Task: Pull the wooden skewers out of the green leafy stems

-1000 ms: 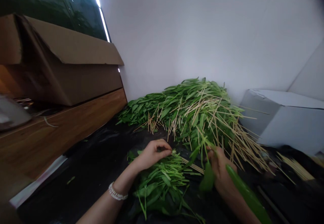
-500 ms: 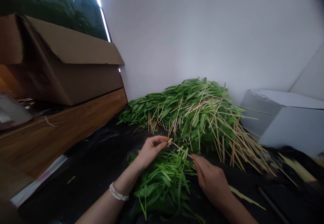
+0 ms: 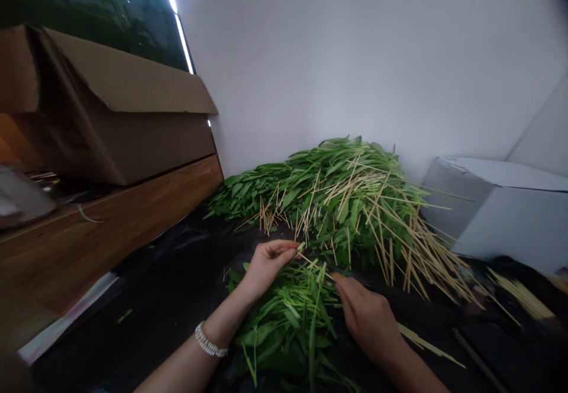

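Note:
My left hand (image 3: 268,267), with a white beaded bracelet at the wrist, pinches the pale cut end of a green leafy stem (image 3: 301,247). A thin wooden skewer (image 3: 307,258) runs between my hands, its far tip at or in the stem; I cannot tell how deep. The skewer's other end is closed in the fingers of my right hand (image 3: 366,313). Beneath both hands lies a loose heap of green leafy stems (image 3: 284,325) on black plastic sheeting (image 3: 168,310). Part of the held stem is hidden among these leaves.
Against the white wall rises a big pile of leafy stems (image 3: 306,171), many with skewers (image 3: 428,257) sticking out. Loose skewers (image 3: 430,345) lie right of my right hand. A white box (image 3: 519,221) stands at right, a cardboard box (image 3: 146,138) on a wooden ledge at left.
My right hand has shifted slightly left, toward my left hand, and less skewer shows between them. My left hand has moved very little, and the piles are unchanged.

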Demonstrator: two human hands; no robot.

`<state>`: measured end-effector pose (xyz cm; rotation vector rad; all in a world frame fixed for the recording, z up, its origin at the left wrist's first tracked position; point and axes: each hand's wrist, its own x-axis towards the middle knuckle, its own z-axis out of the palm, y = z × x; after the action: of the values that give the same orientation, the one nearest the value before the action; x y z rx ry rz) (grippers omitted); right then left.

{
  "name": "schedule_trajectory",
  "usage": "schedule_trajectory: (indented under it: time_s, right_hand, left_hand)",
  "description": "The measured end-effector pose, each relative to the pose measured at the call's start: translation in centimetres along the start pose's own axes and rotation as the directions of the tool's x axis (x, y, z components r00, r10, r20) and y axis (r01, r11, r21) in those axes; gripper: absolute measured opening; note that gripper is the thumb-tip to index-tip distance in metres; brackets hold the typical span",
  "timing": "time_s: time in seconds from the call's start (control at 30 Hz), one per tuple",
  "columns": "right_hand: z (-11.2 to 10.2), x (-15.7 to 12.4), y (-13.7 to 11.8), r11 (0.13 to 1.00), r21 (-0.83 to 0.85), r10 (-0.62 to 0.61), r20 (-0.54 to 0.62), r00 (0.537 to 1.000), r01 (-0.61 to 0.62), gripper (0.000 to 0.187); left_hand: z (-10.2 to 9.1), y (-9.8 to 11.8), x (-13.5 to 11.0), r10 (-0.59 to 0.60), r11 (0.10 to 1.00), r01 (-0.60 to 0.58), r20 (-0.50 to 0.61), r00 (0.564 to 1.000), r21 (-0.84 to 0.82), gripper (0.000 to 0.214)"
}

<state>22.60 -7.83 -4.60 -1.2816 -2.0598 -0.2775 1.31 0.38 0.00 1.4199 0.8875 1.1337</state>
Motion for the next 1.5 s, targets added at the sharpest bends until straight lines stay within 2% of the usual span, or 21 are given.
schedule_trajectory:
  time_s: [0.47, 0.73, 0.83, 1.0, 1.27, 1.5]
  right_hand:
    - [0.1, -0.1, -0.2, 0.999, 0.0, 0.036, 0.014, 0.999, -0.036, 0.033]
    - [0.8, -0.5, -0.1, 0.998, 0.041, 0.052, 0.05, 0.997, -0.054, 0.033]
    - [0.8, -0.5, -0.1, 0.997, 0.052, 0.052, 0.017, 0.999, -0.053, 0.033]
    - [0.8, -0.4, -0.3, 0.997, 0.055, 0.052, -0.011, 0.999, -0.052, 0.033]
    - [0.8, -0.5, -0.4, 0.996, 0.078, 0.047, -0.009, 0.999, -0.046, 0.034]
    - [0.6, -0.5, -0.8, 0.996, 0.081, 0.034, 0.011, 0.999, -0.035, 0.035]
  left_hand:
    - [0.1, 0.2, -0.1, 0.002, 1.0, -0.002, -0.036, 0.999, 0.006, 0.027]
    - [0.8, -0.3, -0.4, 0.111, 0.979, -0.094, -0.088, 0.99, 0.178, 0.028]
    - [0.7, 0.1, -0.5, 0.12, 0.98, -0.108, -0.06, 0.991, 0.169, 0.034]
    - [0.1, 0.7, -0.3, 0.09, 0.968, -0.082, -0.022, 0.996, 0.237, 0.025]
    - [-0.1, 0.4, -0.2, -0.01, 0.993, 0.009, 0.014, 1.0, 0.121, 0.024]
    - [0.3, 0.1, -0.4, 0.006, 0.993, -0.024, 0.156, 0.988, 0.116, 0.023]
